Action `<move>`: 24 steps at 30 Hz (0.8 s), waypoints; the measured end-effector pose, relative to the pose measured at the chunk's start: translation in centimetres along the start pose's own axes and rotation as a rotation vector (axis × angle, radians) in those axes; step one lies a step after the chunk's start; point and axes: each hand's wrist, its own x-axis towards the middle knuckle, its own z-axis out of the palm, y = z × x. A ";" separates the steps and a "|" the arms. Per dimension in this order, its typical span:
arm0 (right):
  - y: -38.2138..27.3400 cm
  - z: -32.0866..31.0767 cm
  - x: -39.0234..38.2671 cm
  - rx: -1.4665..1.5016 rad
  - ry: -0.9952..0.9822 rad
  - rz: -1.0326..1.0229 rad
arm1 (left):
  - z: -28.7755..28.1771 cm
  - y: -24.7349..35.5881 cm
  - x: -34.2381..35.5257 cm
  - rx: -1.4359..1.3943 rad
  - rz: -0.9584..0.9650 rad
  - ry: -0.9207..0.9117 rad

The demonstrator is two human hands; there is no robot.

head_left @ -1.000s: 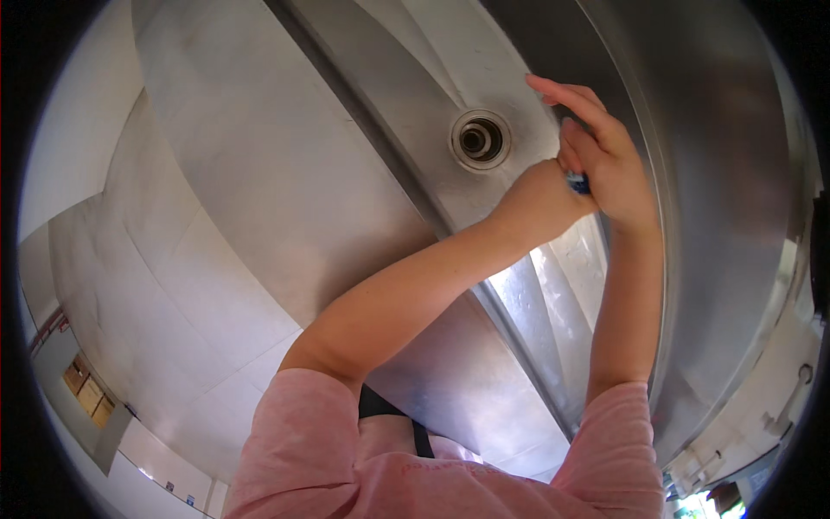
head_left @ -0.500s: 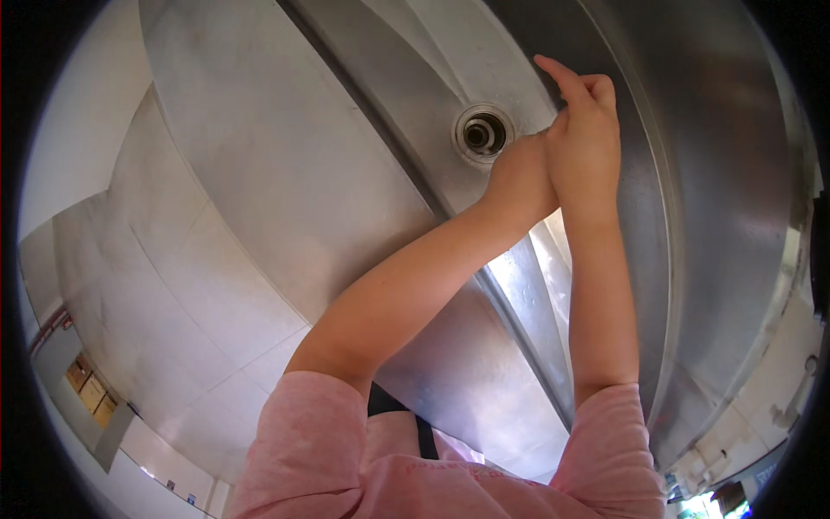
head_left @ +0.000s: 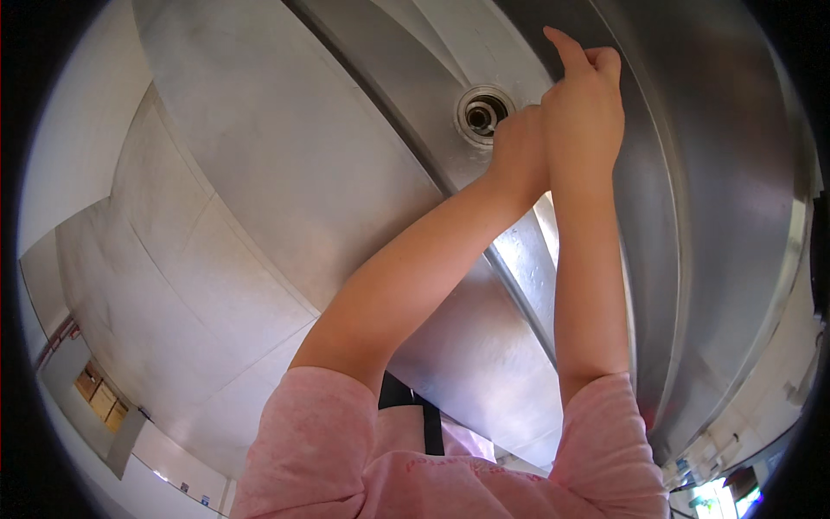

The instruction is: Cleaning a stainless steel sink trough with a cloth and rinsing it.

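Two hands up, both mine, at one round metal fitting (head_left: 482, 112) set in the curved steel hood (head_left: 285, 164). Left hand (head_left: 519, 143) curled, knuckles against the fitting's lower right edge; cannot tell whether its grip pinches anything, fingers hidden. Right hand (head_left: 586, 104) just beside it, touching, loosely fisted with forefinger raised; its grip hidden too. One steel seam runs diagonally past the fitting. Two pink sleeves (head_left: 320, 432) below. My forearms block the hood's lower part.
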 end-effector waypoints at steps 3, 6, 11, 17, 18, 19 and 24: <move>-0.2 0.4 -0.1 0.005 0.021 0.023 | 1.0 -1.5 -0.2 0.101 0.072 0.005; -0.2 -0.2 -0.2 -0.020 0.046 0.042 | 1.6 -1.7 -0.3 0.058 0.095 0.022; -0.5 -0.5 -1.2 0.147 0.167 -0.001 | 1.6 -2.9 0.0 0.142 0.159 -0.022; 6.4 3.6 -2.8 0.340 0.226 -0.016 | 1.3 -1.6 -0.1 0.330 0.102 -0.306; 8.1 3.6 -3.5 0.337 0.235 -0.006 | 1.3 -1.6 -0.1 0.384 0.083 -0.447; 9.6 2.9 -4.2 0.750 0.028 0.146 | 1.4 -2.0 -0.1 0.376 0.095 -0.453; 20.8 3.2 -11.1 0.876 -0.448 0.346 | 2.2 -1.4 -0.5 0.772 0.003 -0.565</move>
